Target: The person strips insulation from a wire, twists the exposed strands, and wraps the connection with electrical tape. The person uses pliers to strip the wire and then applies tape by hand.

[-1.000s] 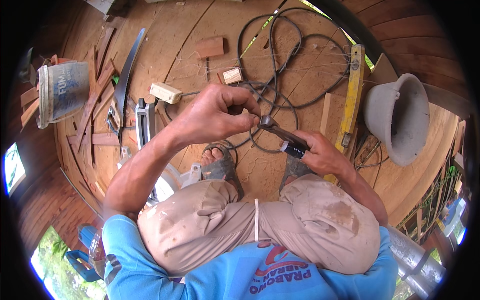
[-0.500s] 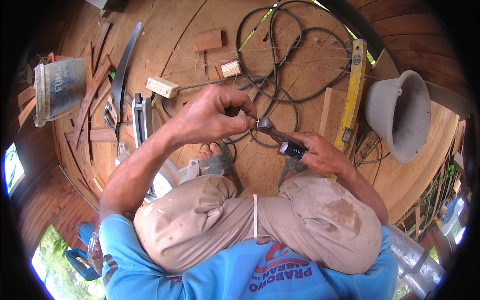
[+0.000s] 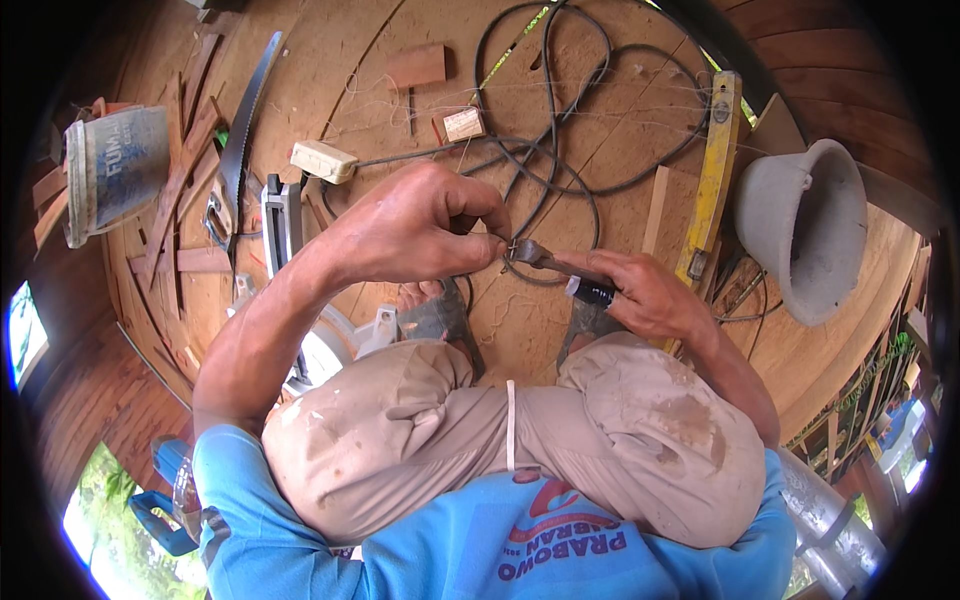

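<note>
My left hand is closed, thumb and fingertips pinched together; a small bright speck shows at the tips, too tiny to name. Right beside those fingertips are the dark metal jaws of a pair of pincers. My right hand wraps round the handles, one of which ends in a shiny black covering. Both hands meet above the floor, in front of my bent knees and sandalled feet.
A black cable loops over the wooden floor to a white socket box. At left lie a handsaw, wood strips and a bucket. A yellow spirit level and grey bowl-shaped vessel are at right.
The pincers have turned slightly and levelled out, their jaws a little closer to my left fingertips. My left hand has hardly moved, still pinched.
</note>
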